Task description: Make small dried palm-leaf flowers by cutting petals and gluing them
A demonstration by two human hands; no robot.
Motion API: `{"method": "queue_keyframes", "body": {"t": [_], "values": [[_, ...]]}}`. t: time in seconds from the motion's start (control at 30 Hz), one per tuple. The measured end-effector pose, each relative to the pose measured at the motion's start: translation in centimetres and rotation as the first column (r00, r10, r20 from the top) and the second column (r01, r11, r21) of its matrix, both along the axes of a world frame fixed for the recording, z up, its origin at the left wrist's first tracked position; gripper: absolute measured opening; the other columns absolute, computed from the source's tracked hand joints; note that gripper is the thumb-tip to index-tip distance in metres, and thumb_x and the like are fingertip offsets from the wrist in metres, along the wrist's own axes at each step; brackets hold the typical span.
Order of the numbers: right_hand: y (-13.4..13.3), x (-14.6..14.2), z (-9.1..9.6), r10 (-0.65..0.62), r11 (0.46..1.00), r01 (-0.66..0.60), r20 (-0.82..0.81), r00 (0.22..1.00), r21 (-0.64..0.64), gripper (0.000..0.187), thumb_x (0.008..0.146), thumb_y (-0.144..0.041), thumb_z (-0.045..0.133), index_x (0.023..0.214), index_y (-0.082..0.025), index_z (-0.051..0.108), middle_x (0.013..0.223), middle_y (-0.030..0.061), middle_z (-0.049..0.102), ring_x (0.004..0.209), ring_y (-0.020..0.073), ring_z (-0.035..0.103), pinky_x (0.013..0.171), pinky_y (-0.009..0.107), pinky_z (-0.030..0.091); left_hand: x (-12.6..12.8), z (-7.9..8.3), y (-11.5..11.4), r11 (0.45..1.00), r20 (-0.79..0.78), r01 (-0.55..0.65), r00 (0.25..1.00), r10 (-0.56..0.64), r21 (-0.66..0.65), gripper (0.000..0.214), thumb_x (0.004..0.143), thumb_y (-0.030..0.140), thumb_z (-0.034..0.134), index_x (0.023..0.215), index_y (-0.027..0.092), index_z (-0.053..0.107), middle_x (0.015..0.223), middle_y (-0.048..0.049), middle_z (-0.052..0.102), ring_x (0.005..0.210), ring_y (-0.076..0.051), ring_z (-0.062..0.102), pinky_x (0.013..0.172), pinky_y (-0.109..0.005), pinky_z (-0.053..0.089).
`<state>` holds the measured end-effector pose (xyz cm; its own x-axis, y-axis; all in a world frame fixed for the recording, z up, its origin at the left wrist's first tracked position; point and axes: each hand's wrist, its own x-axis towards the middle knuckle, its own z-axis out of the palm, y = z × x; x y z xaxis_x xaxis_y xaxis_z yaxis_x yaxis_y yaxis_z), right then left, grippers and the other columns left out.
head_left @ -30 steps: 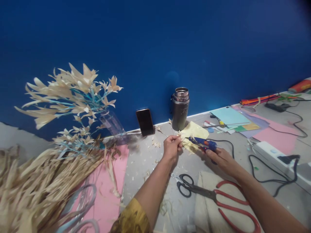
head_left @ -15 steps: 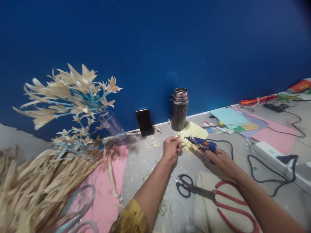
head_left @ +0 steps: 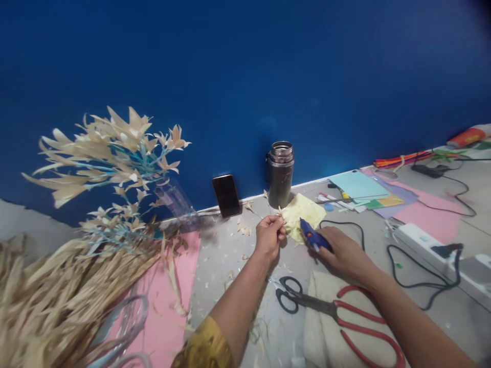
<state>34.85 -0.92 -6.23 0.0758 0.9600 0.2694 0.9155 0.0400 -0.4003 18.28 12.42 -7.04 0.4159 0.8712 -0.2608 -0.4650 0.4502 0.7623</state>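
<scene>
Small pale husk piece (head_left: 279,215), pinched between the thumb and fingers (head_left: 276,225) of the left hand (head_left: 269,236), held just above the grey surface (head_left: 230,250) at the near edge of a crumpled yellow sheet (head_left: 305,212). Right hand (head_left: 341,253) just to the right, fingers wrapped around the grip of a blue glue gun (head_left: 311,236); the nozzle points up and left toward the husk piece but stands clear of it, and the gun lies low over the yellow sheet. Its black cord (head_left: 347,223) loops away behind the hand.

Near side of the hands: black-handled scissors (head_left: 291,299) and larger red-handled scissors (head_left: 364,327), blades overlapping, partly on a folded off-white cloth (head_left: 320,327). Behind the hands, against the blue wall (head_left: 245,76): an open metal flask (head_left: 280,174), upright, and a dark phone (head_left: 226,195) leaning on the wall. Husk scraps are scattered between them.

Left: a pink sheet (head_left: 169,312), a heap of dried husk strips (head_left: 57,296), and a clear vase (head_left: 174,202), tilted, holding pale husk flowers (head_left: 115,148) on blue stems.

Right: a stack of coloured paper (head_left: 360,186) with pens, a second pink sheet (head_left: 433,217), a white power strip (head_left: 433,240) with a black plug and trailing cable (head_left: 422,286), and a bundle of coloured sticks (head_left: 402,157) near the wall
</scene>
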Motion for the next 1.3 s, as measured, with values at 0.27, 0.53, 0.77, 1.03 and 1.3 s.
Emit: {"method": "queue_keyframes", "body": {"t": [0.27,0.53,0.77,1.03,1.3], "values": [[0.2,-1.0,1.7,-0.077,0.929,0.007,0.175,0.981,0.370,0.017,0.092,-0.019,0.056,0.093,-0.020,0.073,0.094,0.0097,0.072,0.088,0.0253,0.062,0.080,0.036,0.045,0.0,0.7,-0.8,0.991,0.117,0.130,0.985,-0.126,-0.028,0.040,0.054,0.022,0.090,0.073,0.014,0.056,0.069,-0.0002,0.059,0.049,-0.002,0.044,0.042,-0.015,0.023],[2.6,-4.0,3.6,-0.059,0.900,-0.133,0.418,0.907,0.415,0.025,0.097,-0.015,0.052,0.087,-0.022,0.074,0.085,0.0076,0.065,0.074,0.0214,0.048,0.070,0.035,0.034,0.4,0.9,-2.0,0.988,0.108,0.155,0.982,-0.153,-0.008,0.041,0.056,0.026,0.090,0.075,0.015,0.055,0.062,0.0037,0.054,0.045,-0.002,0.041,0.040,-0.015,0.019],[3.0,-3.6,2.7,-0.111,0.892,-0.099,0.427,0.897,0.440,0.020,0.097,-0.019,0.056,0.085,-0.021,0.073,0.083,0.0076,0.064,0.076,0.0219,0.048,0.072,0.036,0.034,0.8,0.5,-2.2,0.994,0.012,0.099,0.995,-0.100,0.040,0.043,0.058,0.036,0.089,0.074,0.016,0.054,0.052,0.0072,0.050,0.038,-0.003,0.035,0.038,-0.018,0.017],[2.8,-3.1,2.8,-0.108,0.840,0.035,0.104,0.989,0.541,0.019,0.095,-0.021,0.057,0.084,-0.022,0.073,0.081,0.0072,0.065,0.081,0.0223,0.057,0.073,0.035,0.043,0.8,1.0,-2.6,0.983,0.035,0.147,0.988,-0.151,0.106,0.044,0.061,0.036,0.087,0.077,0.017,0.051,0.070,0.0005,0.067,0.038,-0.002,0.038,0.037,-0.018,0.017],[1.8,-2.4,3.7,0.035,0.808,0.270,-0.500,0.866,0.523,0.012,0.090,-0.029,0.065,0.080,-0.023,0.069,0.084,0.0045,0.064,0.079,0.0201,0.060,0.065,0.032,0.046,0.8,1.2,-3.2,0.980,0.058,0.195,0.979,-0.197,0.041,0.045,0.056,0.032,0.091,0.075,0.015,0.054,0.059,0.0055,0.052,0.043,-0.001,0.035,0.039,-0.016,0.015]]}}
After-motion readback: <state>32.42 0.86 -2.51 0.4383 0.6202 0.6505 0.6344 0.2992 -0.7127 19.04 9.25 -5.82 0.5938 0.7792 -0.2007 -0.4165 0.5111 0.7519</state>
